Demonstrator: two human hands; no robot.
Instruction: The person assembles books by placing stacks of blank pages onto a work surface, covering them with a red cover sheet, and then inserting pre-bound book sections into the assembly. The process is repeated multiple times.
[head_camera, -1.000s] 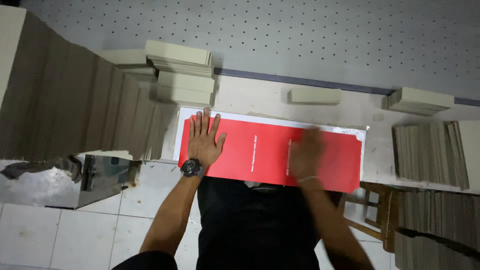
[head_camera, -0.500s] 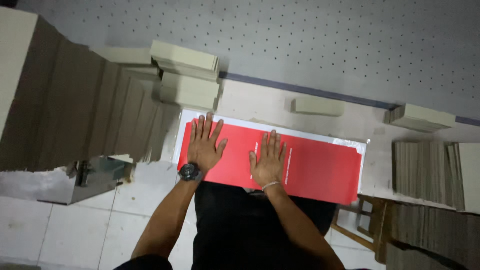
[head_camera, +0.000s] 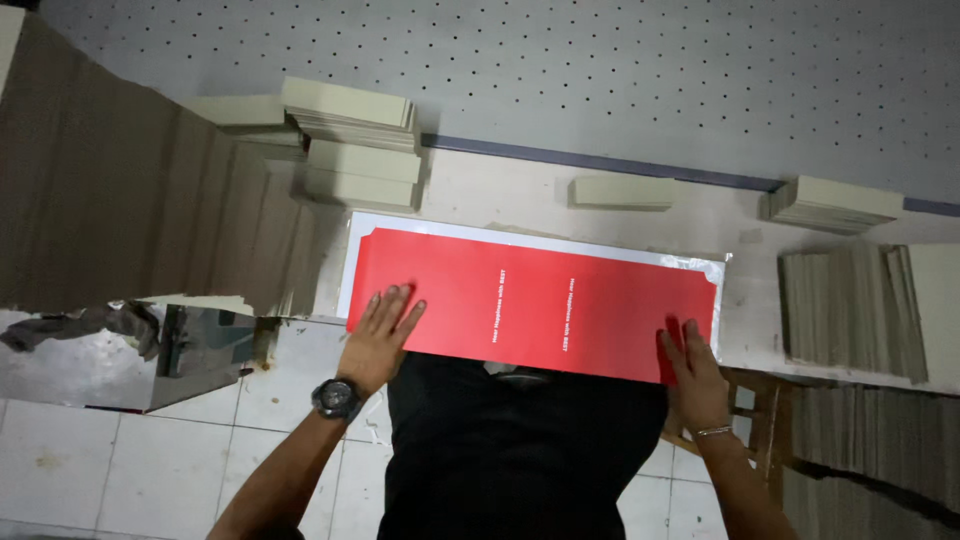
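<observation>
A long red printed sheet lies flat on a white sheet on the pale worktable, its near edge over the table's front. My left hand, with a dark watch at the wrist, rests flat with fingers spread at the sheet's near left corner. My right hand, with a thin bracelet, lies flat at the near right corner, fingertips on the red edge. Neither hand holds anything.
Stacks of beige boards stand behind the sheet at the left; a single beige piece and a small stack lie farther right. Tall brown board piles fill the left, more piles the right. A wooden stool stands below.
Both hands slid toward me to the sheet's near edge. My right hand swept from the middle of the sheet out to its right corner.
</observation>
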